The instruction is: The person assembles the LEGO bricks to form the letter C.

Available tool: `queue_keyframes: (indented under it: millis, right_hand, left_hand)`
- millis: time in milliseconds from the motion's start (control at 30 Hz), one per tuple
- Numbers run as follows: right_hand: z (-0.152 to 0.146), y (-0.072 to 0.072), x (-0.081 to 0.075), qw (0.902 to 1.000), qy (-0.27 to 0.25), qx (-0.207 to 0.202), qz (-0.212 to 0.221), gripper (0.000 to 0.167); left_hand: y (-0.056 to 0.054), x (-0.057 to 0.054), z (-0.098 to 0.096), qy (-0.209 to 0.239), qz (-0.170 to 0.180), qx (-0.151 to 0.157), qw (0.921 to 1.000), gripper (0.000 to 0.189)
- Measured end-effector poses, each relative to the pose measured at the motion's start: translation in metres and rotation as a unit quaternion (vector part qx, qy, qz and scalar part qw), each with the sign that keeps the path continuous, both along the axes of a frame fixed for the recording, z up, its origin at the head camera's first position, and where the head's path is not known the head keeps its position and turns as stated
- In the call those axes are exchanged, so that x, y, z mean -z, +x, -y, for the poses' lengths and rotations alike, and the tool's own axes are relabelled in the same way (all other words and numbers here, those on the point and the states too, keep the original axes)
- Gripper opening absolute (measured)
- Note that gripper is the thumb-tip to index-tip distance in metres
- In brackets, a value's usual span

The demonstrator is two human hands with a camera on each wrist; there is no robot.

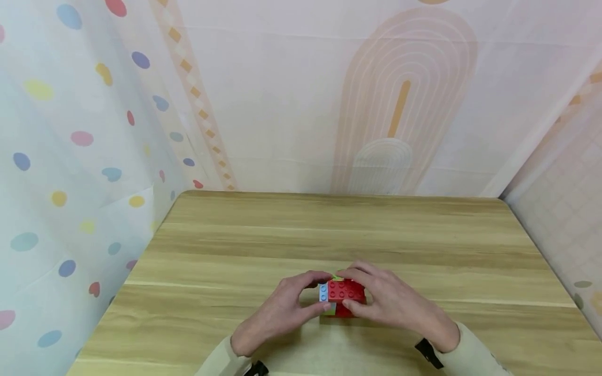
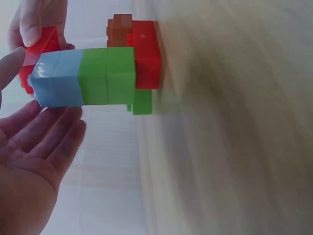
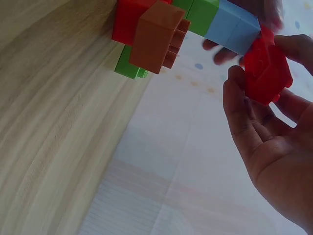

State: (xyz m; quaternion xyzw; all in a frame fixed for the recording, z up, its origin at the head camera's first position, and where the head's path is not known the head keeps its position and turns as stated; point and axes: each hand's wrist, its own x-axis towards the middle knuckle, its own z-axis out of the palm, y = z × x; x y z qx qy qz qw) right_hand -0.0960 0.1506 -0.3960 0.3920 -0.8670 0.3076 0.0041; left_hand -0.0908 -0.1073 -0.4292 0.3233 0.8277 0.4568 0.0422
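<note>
A stack of toy building bricks stands on the table. Its column has green bricks (image 2: 107,76) below and light blue bricks (image 2: 58,78) above. At the top, a red brick piece (image 3: 266,68) with studs reaches out to the right. My right hand (image 1: 392,300) grips this red piece between thumb and fingers. On the other side, my left hand (image 1: 289,303) has thumb and fingertips at opposite sides of the light blue top. The base shows a red brick (image 2: 147,54), a brown-orange brick (image 3: 156,36) and a small green brick (image 2: 143,102).
The wooden table (image 1: 329,224) extends around the bricks on all sides. A pale patterned curtain (image 1: 282,104) hangs along its back edge, and a dotted curtain (image 1: 70,167) is at the left. Dark straps (image 1: 429,353) show at the wrists.
</note>
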Motion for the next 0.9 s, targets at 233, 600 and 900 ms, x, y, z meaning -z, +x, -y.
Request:
queue_keyframes:
  millis: [233, 600, 900]
  right_hand:
    - [-0.012, -0.001, -0.003, 0.9982, -0.004, 0.036, 0.048, 0.051]
    - [-0.025, -0.037, 0.010, 0.9936, -0.061, 0.037, 0.088, 0.035]
    - [-0.015, -0.060, 0.021, 0.9929, 0.022, 0.008, 0.117, 0.041]
  left_hand:
    - [-0.002, -0.006, -0.008, 0.013, -0.044, -0.005, 0.9989, 0.035]
    - [-0.002, -0.006, -0.008, 0.017, -0.047, 0.006, 0.9987, 0.028]
    - [-0.003, -0.007, -0.008, 0.016, -0.038, 0.006, 0.9991, 0.027]
